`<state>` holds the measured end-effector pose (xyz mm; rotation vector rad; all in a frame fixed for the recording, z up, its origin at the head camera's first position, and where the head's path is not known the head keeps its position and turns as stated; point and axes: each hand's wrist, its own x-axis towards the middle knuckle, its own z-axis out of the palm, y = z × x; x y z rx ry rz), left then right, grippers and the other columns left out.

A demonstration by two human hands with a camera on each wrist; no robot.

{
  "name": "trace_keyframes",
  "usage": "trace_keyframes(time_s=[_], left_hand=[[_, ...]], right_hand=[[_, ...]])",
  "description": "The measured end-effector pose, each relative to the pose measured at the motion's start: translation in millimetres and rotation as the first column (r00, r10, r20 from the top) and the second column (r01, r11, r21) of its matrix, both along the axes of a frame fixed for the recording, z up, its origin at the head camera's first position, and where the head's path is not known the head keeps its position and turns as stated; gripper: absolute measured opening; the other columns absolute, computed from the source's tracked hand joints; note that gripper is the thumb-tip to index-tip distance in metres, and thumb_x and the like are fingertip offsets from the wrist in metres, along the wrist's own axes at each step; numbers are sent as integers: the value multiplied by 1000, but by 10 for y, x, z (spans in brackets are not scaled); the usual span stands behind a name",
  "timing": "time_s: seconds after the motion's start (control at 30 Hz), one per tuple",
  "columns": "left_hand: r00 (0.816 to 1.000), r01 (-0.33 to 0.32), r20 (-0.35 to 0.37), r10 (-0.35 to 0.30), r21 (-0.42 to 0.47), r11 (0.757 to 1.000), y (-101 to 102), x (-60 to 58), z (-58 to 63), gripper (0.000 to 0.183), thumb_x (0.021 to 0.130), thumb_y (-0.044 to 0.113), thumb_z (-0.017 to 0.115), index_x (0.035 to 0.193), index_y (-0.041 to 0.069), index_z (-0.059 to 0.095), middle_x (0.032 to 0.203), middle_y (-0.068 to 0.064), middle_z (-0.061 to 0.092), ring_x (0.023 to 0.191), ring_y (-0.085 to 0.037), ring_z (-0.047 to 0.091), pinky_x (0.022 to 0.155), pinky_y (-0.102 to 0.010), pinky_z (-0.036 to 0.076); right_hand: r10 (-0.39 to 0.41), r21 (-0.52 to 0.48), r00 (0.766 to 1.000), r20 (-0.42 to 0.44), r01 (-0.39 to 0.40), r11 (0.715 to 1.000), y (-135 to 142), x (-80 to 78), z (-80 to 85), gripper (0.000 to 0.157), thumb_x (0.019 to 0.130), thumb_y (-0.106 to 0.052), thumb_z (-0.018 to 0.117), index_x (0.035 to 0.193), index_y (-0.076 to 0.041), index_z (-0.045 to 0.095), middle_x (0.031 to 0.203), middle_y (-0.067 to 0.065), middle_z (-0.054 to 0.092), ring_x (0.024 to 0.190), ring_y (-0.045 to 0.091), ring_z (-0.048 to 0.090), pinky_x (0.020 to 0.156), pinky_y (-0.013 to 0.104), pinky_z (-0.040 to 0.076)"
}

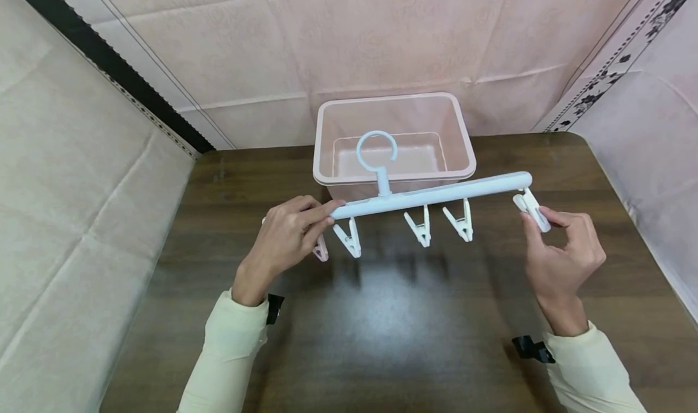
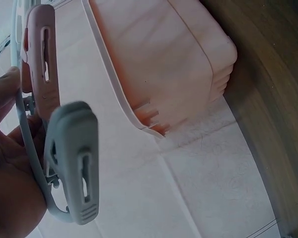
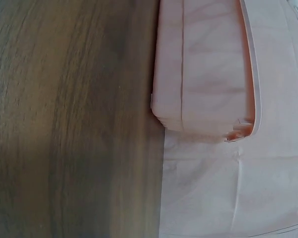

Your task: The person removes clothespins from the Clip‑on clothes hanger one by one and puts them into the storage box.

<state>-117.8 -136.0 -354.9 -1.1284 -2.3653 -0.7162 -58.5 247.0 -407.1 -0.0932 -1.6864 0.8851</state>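
Observation:
A light blue clip hanger is held above the table, its right end higher than its left and its round hook pointing up. My left hand grips the bar's left end, thumb and fingers around it. At the far right end, my right hand pinches a white clip between thumb and fingers. Several pale clips, among them a middle clip, hang from the bar. Beside the left hand is a pink clip, with a grey-looking clip nearer the left wrist camera. The right wrist view does not show the right hand.
A pink plastic basket stands at the table's back edge, behind the hanger, and the hook overlaps it in the head view. The dark wooden table lies beneath both hands. Pale patterned cloth surrounds the table at the back and sides.

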Motion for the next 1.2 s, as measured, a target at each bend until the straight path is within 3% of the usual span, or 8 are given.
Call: trace_keyframes(time_s=[0.1,0.2,0.47,0.77,1.0,1.2], left_hand=[[1000,-11,4,10,10,1000,-15,0,-1,34,89,6,76,123,8,73,79,-6,63,62,-15,48,52,-30,41],[1000,-15,5,15,10,1000,-24,-2,-1,34,89,7,76,123,8,73,80,-7,64,63,-15,49,53,-30,42],[1000,-16,5,16,5,1000,-30,-13,-21,34,89,8,75,123,9,73,81,-7,65,64,-16,49,53,-31,43],[999,-29,16,29,-14,999,-39,-19,-41,33,90,9,75,123,9,73,81,-7,64,63,-16,49,53,-31,43],[999,-39,26,39,-28,999,-44,-20,-53,33,90,10,75,122,10,74,79,-7,62,63,-16,49,53,-31,42],[998,-49,25,50,-29,998,-47,-25,-60,32,89,10,76,122,10,74,78,-6,63,60,-16,49,51,-31,41]], right_hand=[[7,-22,1000,19,-6,1000,3,19,21,22,74,-1,86,87,11,73,81,27,67,82,1,57,79,17,44],[17,-19,1000,18,-17,1000,-8,39,34,22,74,-1,86,86,11,72,81,27,67,83,-3,55,79,17,44],[42,12,999,-4,-42,999,-65,70,60,22,75,-5,86,86,10,74,81,25,69,81,10,61,80,17,45],[144,61,989,24,-145,988,-120,70,180,24,79,-9,83,87,11,72,83,26,68,82,8,60,80,17,44],[190,133,979,73,-199,971,-86,11,270,28,79,-14,85,93,9,74,86,24,70,78,19,61,81,16,45],[237,187,963,126,-257,948,-93,-113,408,24,77,-7,84,95,7,75,89,21,72,75,26,60,81,16,44]])
